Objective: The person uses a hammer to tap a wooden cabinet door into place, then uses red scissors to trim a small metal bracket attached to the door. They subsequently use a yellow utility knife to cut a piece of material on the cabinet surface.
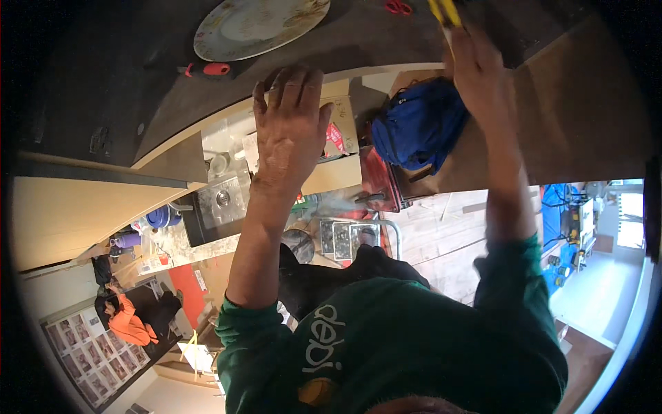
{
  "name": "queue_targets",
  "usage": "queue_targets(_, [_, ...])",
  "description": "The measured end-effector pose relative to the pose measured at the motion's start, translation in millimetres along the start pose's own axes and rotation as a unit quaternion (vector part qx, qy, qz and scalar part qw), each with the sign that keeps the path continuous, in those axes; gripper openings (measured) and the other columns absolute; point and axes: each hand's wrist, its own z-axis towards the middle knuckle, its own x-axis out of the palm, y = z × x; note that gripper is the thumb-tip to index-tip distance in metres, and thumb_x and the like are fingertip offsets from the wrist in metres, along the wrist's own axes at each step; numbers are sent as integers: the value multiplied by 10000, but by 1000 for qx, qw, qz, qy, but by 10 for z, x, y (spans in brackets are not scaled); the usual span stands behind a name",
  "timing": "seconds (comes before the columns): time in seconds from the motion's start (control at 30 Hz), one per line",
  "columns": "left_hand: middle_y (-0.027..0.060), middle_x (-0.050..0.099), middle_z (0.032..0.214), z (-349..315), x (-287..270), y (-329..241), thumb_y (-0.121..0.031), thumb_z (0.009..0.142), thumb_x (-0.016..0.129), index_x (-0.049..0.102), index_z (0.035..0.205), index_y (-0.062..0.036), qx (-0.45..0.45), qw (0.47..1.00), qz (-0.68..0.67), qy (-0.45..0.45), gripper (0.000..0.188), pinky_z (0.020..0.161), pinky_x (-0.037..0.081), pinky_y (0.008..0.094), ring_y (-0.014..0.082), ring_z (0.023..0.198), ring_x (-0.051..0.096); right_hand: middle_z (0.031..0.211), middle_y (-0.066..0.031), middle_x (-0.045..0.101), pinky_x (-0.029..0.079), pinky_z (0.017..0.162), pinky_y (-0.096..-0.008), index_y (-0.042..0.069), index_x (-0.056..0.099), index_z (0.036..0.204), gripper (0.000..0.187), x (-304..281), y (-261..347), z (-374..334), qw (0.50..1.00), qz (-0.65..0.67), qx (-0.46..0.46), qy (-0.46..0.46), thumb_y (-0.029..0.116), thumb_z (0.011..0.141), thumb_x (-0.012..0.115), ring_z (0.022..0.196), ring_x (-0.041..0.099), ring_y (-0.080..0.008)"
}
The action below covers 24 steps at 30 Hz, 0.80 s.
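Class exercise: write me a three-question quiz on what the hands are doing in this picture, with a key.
1. True or false: the left hand lies flat, palm down, at the edge of the dark worktop.
2. What colour is the tool in the right hand?
3. Which lies nearest the plate: A the red-handled tool, B the blue bag, C the step ladder?

Key: 1 true; 2 yellow; 3 A.

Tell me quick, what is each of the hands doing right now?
Left hand: open, flat on the dark worktop's edge, holding nothing.
Right hand: closed on a yellow tool.
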Motion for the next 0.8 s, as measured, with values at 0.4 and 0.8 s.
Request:
queue_targets(0.4, [113, 601, 1169, 560, 334, -387, -109, 781, 739, 636, 1127, -41, 56, 995, -60, 59, 367, 973, 441, 443, 318, 1109, 574, 830, -108, 690, 533, 586, -285, 33, 553, 1155, 328, 200, 349, -1018, 784, 482, 384, 74, 305, 971, 568, 630, 657, -159])
queue_targets(0.8, [149, 655, 1127, 143, 7, -636, -5, 899, 631, 658, 1133, -12, -65, 989, -119, -50, 235, 920, 508, 418, 301, 1060, 630, 738, -122, 610, 487, 523, -346, 18, 491, 996, 247, 436, 382, -829, 814, 457, 331, 136, 265, 996, 512, 624, 631, -194])
